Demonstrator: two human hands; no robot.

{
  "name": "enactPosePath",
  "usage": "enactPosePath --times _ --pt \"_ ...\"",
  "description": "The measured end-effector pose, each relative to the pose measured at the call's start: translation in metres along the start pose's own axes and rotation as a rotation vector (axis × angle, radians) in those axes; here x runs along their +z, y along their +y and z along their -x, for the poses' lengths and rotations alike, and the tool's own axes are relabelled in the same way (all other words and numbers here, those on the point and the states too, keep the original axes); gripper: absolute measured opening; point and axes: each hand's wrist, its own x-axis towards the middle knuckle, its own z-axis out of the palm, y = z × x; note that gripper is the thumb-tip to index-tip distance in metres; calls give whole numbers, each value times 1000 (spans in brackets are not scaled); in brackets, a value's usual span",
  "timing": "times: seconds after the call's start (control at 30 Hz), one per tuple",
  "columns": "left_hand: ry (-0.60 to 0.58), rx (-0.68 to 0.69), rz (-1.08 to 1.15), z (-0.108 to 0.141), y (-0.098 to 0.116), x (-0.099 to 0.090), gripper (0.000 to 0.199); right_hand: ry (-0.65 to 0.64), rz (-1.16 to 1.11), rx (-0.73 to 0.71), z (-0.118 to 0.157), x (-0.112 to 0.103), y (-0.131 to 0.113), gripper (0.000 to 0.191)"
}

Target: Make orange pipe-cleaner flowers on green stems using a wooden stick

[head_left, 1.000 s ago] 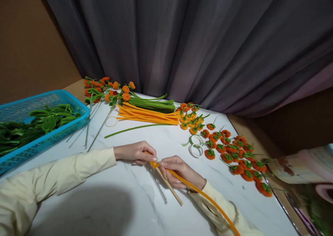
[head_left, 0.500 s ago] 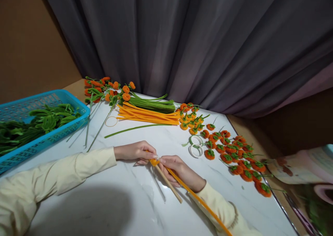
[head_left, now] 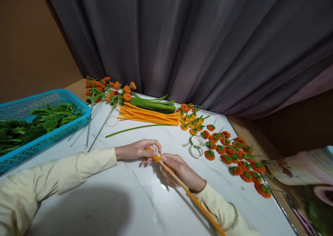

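Note:
My left hand [head_left: 143,150] is closed, pinching a small orange fuzzy coil [head_left: 156,158] at the upper end of a thin wooden stick [head_left: 173,175]. Close beside it on the right, my right hand [head_left: 182,170] has its fingers closed round the stick and an orange fuzzy strip [head_left: 205,211]. That strip trails down past my right sleeve. Beyond my hands lie a single green strip [head_left: 135,128], a bundle of orange strips [head_left: 148,114] and a bundle of green strips [head_left: 156,104].
A blue basket [head_left: 85,116] with green leaf pieces stands at the left. Orange flowers with stems [head_left: 97,84] lie at the back left. Several orange pumpkin-like pieces [head_left: 235,170] cover the table's right side, near two tape rolls [head_left: 196,151]. A bottle [head_left: 299,168] is at the far right.
The wooden stick has swung rightward and now lies along the orange strip. My left fingers have shifted slightly right, with the forefinger arched over the coil.

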Motion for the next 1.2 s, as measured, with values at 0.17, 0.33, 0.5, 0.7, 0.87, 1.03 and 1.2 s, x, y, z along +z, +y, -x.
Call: enactPosePath --times 0.17,0.33,0.5,0.7,0.87,1.03,1.2 --pt "18 25 23 0 0 1 36 6 44 -23 -1 1 1 36" --pt "36 46 106 -2 -2 -1 36 6 72 -77 -3 3 5 36" --pt "53 22 161 -4 0 1 36 72 255 -29 -1 5 8 39" --pt "133 21 -9 -4 0 9 36 73 293 7 0 2 11 42" --pt "166 34 -119 -3 -3 10 37 92 208 32 -2 2 13 43" --pt "245 50 -222 -2 -5 13 33 101 129 37 -3 4 10 41" --pt "355 119 -387 0 -5 16 27 71 65 7 -5 3 9 37"
